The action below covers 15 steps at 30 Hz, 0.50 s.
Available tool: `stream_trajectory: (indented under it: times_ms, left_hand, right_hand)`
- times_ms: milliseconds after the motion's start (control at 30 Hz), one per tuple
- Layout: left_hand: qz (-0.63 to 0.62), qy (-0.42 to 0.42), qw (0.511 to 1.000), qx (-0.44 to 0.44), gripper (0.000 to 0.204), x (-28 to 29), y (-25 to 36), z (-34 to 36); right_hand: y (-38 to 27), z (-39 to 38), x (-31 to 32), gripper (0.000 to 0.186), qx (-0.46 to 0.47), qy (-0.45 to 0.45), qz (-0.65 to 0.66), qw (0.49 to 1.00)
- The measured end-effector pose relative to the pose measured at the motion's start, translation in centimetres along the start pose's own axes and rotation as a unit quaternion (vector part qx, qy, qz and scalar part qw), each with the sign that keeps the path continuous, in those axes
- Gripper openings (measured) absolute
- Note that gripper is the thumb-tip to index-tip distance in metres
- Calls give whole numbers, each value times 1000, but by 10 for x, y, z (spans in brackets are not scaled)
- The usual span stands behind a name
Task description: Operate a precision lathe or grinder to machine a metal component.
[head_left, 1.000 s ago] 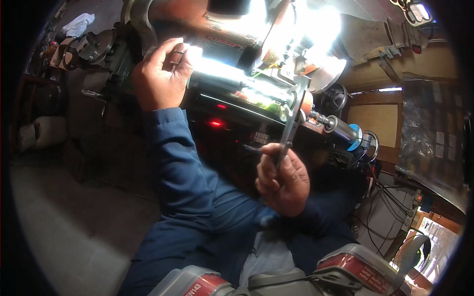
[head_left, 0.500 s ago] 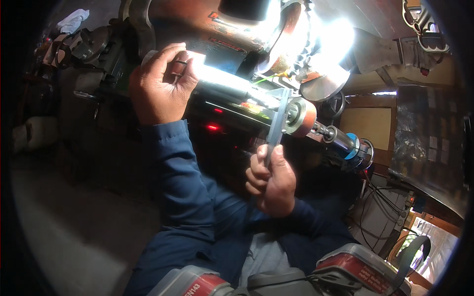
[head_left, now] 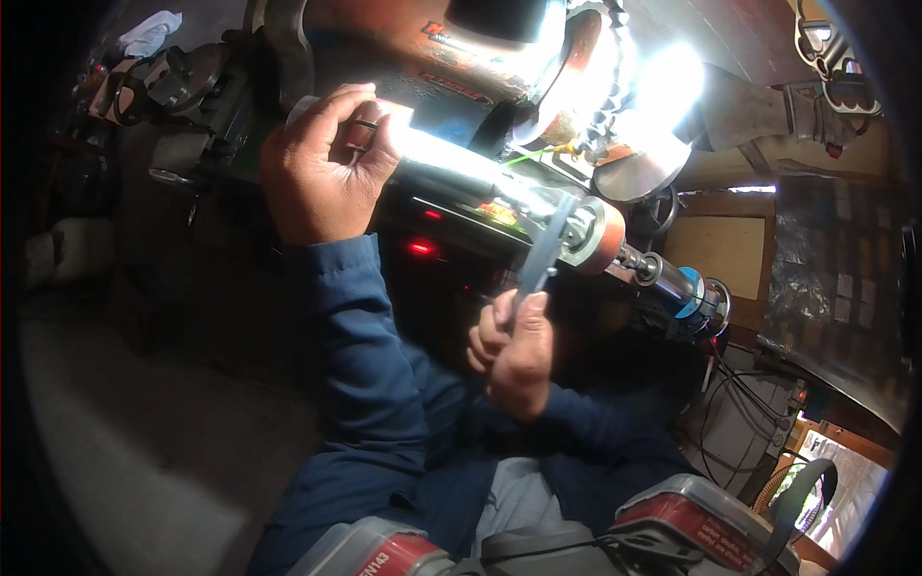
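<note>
My left hand [head_left: 322, 178] is closed round the left end of a bright metal shaft [head_left: 447, 165], where a pale piece [head_left: 398, 113] shows past the fingers. What lies inside that grip is partly hidden. Lower and to the right, my right hand [head_left: 517, 355] grips a grey caliper [head_left: 544, 252], somewhat blurred. Its upper end slants up in front of the shaft's right part, beside a round orange-and-metal wheel-like part [head_left: 603, 238]. Glare hides whether the caliper touches the shaft.
A large orange machine housing [head_left: 394, 43] stands behind the shaft, with a glaring lamp [head_left: 672, 82] to its right. A cylindrical tool with a blue band [head_left: 690, 293] extends at the right, and cables [head_left: 715, 413] hang below it. Respirator filters [head_left: 389, 549] fill the lower edge.
My right hand has drawn the caliper slightly left and down, and the caliper leans more to the right. My left hand keeps its hold at the shaft's end. The view has shifted a little.
</note>
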<state>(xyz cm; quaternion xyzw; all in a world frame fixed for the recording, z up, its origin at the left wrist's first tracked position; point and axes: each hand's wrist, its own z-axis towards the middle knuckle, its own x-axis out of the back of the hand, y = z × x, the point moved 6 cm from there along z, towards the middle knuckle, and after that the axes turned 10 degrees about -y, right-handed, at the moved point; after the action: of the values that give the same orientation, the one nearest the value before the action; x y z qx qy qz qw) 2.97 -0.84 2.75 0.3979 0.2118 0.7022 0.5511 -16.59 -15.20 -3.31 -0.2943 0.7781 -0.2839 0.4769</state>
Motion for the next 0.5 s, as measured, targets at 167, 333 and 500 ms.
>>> stream_trajectory:
  times_ms: [167,333,500]
  left_hand:
    - [-24,-30,998,58,27,0,-2,-3]
    - [-4,9,1000,-5,24,5,4,0]
    - [20,14,1000,-16,25,5,8,1]
  right_hand:
    - [-14,-9,-11,46,-78,12,75,994]
    - [-10,-8,-4,48,-50,2,-15,999]
    - [-19,-13,-8,49,-97,21,47,994]
